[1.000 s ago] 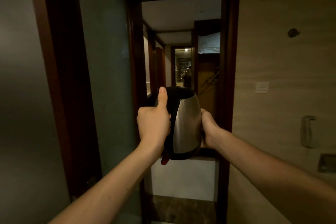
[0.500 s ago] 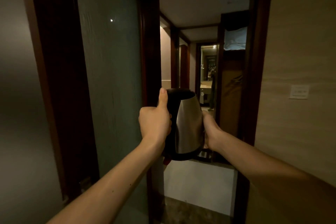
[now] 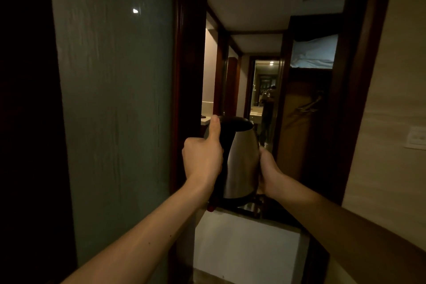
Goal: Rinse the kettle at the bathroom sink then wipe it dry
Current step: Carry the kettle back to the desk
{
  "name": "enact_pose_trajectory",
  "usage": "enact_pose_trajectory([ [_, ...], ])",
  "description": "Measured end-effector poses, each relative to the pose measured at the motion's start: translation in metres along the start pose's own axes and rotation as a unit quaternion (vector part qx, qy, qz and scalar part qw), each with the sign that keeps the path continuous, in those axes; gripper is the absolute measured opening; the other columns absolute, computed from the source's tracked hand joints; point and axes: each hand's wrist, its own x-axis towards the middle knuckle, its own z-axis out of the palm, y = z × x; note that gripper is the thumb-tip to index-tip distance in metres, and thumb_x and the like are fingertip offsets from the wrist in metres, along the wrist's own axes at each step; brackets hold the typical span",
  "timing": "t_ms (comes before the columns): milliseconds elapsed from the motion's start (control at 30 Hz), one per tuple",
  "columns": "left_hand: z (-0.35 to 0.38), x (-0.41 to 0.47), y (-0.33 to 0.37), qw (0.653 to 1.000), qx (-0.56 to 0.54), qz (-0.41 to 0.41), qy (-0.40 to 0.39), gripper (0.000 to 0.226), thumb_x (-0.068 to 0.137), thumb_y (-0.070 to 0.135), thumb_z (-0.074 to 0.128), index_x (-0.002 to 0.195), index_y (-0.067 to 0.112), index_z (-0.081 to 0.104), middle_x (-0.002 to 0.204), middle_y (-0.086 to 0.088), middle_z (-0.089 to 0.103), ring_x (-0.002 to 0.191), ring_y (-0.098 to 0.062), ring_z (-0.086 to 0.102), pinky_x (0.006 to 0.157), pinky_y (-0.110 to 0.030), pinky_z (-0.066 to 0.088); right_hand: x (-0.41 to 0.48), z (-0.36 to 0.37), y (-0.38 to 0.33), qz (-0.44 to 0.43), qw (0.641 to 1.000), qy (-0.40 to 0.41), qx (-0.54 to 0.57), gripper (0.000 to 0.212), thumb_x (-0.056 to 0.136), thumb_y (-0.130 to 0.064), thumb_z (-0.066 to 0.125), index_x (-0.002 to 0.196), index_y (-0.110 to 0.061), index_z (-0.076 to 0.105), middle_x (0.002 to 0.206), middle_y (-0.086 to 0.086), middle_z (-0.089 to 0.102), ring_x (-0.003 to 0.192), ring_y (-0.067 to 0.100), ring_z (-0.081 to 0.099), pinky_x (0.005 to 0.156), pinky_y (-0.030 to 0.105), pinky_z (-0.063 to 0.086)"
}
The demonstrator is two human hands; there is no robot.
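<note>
I carry a steel kettle (image 3: 242,163) with a black lid and black handle upright at chest height in front of me. My left hand (image 3: 202,157) grips the handle on the kettle's left side, thumb pointing up along it. My right hand (image 3: 268,168) holds the kettle's right side, its fingers hidden behind the body. A red tab shows at the bottom of the handle. No sink is clearly visible.
A frosted glass panel (image 3: 115,99) in a dark wooden frame (image 3: 186,76) fills the left. A dark-framed opening lies ahead, with a white ledge (image 3: 246,240) below it and a mirror (image 3: 265,85) far back. A beige wall with a light switch (image 3: 416,138) stands on the right.
The view has shifted closer to the opening and leftward; the wall switch slid toward the right edge. Both hands keep the same hold on the kettle.
</note>
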Motion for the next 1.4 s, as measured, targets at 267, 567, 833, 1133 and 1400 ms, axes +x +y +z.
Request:
enact_pose_trajectory([
  [267,0.028,0.099,-0.041,0.999,-0.012,0.001,-0.037,0.058,0.083,0.065,0.053,0.051,0.017,0.049,0.055,-0.008,0.047,0.046,-0.022,0.042,0.047,-0.033,0.034,0.114,0.007,-0.019,0.005,1.000,0.021,0.007,0.049,0.096,-0.057,0.038,0.109,-0.016,0.061,0.109,0.014,0.060,0.107,0.034,0.055,0.095,0.049,0.045],
  [567,0.094,0.187,-0.093,0.999,0.005,0.030,-0.034,0.054,0.085,0.060,0.053,0.053,0.017,0.051,0.053,-0.006,0.046,0.044,-0.019,0.041,0.045,-0.032,0.031,0.254,-0.007,-0.049,-0.009,0.998,0.025,0.052,0.036,0.101,-0.039,0.039,0.106,-0.010,0.057,0.115,0.012,0.053,0.123,0.035,0.047,0.101,0.045,0.039],
  [833,0.180,0.256,-0.131,0.997,0.032,0.057,0.032,0.049,0.092,0.054,0.048,0.061,0.016,0.056,0.053,-0.002,0.051,0.042,-0.013,0.046,0.045,-0.029,0.034,0.364,-0.039,-0.080,-0.023,0.998,-0.057,0.032,0.046,0.099,-0.048,0.039,0.098,-0.012,0.068,0.107,0.016,0.063,0.099,0.032,0.058,0.090,0.044,0.048],
  [1133,0.254,0.323,-0.163,0.996,0.042,0.036,0.074,0.054,0.092,0.054,0.050,0.059,0.012,0.054,0.052,-0.002,0.052,0.039,-0.010,0.046,0.042,-0.023,0.035,0.452,-0.076,-0.116,0.006,0.994,-0.101,-0.029,0.041,0.100,-0.049,0.036,0.103,-0.020,0.065,0.107,0.011,0.062,0.096,0.025,0.057,0.087,0.040,0.046],
  [1400,0.299,0.387,-0.200,0.994,0.030,-0.011,0.108,0.052,0.089,0.058,0.052,0.070,0.010,0.061,0.054,-0.002,0.051,0.045,-0.014,0.046,0.044,-0.027,0.036,0.540,-0.084,-0.126,0.019,0.994,-0.106,-0.025,0.048,0.098,-0.052,0.035,0.118,-0.020,0.065,0.119,0.014,0.063,0.111,0.032,0.058,0.103,0.049,0.043],
])
